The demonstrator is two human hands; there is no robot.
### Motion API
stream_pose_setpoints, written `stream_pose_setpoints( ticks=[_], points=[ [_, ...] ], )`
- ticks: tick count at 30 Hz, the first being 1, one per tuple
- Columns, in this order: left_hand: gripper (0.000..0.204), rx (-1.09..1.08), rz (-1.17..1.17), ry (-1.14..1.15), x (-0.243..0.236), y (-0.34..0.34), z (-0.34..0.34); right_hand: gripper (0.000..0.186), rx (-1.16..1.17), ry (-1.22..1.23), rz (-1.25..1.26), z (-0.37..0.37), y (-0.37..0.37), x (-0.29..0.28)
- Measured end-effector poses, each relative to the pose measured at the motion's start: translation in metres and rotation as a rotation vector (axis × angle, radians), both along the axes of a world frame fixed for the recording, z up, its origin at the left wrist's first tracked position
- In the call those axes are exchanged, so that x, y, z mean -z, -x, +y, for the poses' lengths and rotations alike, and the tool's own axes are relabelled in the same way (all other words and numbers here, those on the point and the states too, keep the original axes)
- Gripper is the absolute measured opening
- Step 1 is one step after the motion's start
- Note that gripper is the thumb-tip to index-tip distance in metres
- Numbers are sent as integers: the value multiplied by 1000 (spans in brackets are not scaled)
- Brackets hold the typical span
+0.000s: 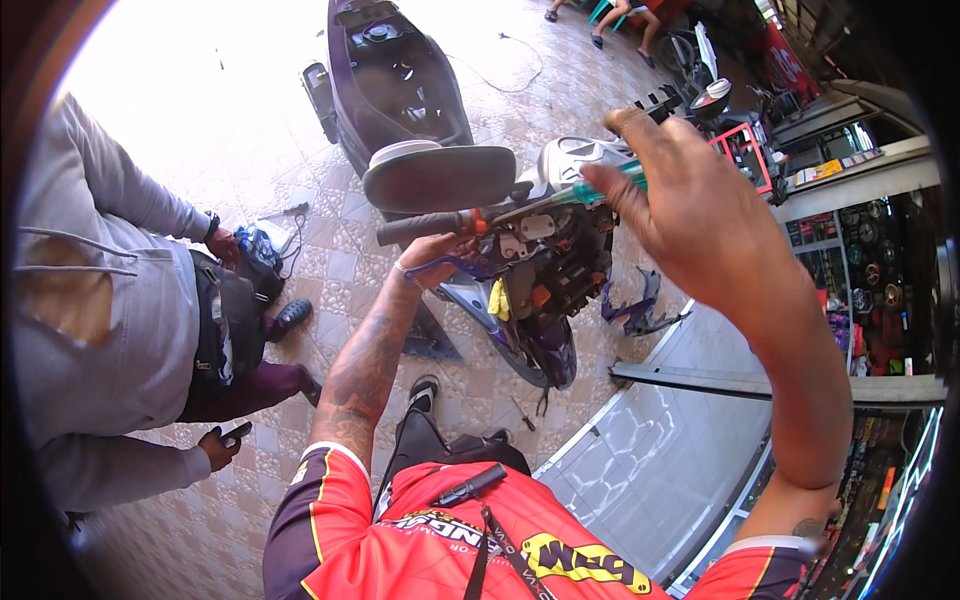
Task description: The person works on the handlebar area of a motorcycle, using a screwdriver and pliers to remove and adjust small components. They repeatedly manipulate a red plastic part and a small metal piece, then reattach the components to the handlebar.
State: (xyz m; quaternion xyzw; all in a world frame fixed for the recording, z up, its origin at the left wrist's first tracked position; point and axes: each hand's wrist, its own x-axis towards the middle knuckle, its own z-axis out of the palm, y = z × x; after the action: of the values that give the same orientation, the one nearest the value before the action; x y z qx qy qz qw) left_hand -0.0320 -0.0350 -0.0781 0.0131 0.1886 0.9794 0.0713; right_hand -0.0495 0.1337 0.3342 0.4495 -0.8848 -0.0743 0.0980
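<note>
A partly stripped scooter stands before me, its dark handlebar grip [410, 230] pointing left and its metal and wiring [555, 265] bared at the front. My left hand [440, 250] is closed round the handlebar beside the grip's inner end, next to a purple brake lever [445, 268]. In my right hand [690, 205], raised above the handlebar, is a screwdriver [575, 195] with a see-through green handle. Its shaft slants down left to the handlebar near the orange switch; the exact tip contact is unclear. A round mirror [440, 180] sits just beyond the grip.
A person in a grey hoodie [110, 290] stands at left, holding a phone [238, 434]. Loose purple fairing pieces [640, 305] and another screwdriver [524, 412] lie on the tiled floor. Glass display cases [650, 440] line the right side. A yellow cloth [499, 299] hangs on the scooter.
</note>
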Motion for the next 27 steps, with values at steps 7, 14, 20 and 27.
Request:
stream_pose_setpoints(
  ticks=[7,14,20,27],
  points=[
    [41,-32,-56,80,1,7,-6,24,-436,-51,-232,-17,23,-18],
    [35,-26,-19,8,2,5,-3,31,233,-93,-220,-19,13,-17],
    [38,3,-25,8,10,15,-6,28,-434,13,-266,-22,21,-14],
    [40,-10,-31,4,15,27,-15,33,-206,-120,-222,-40,38,-8]
  ],
)
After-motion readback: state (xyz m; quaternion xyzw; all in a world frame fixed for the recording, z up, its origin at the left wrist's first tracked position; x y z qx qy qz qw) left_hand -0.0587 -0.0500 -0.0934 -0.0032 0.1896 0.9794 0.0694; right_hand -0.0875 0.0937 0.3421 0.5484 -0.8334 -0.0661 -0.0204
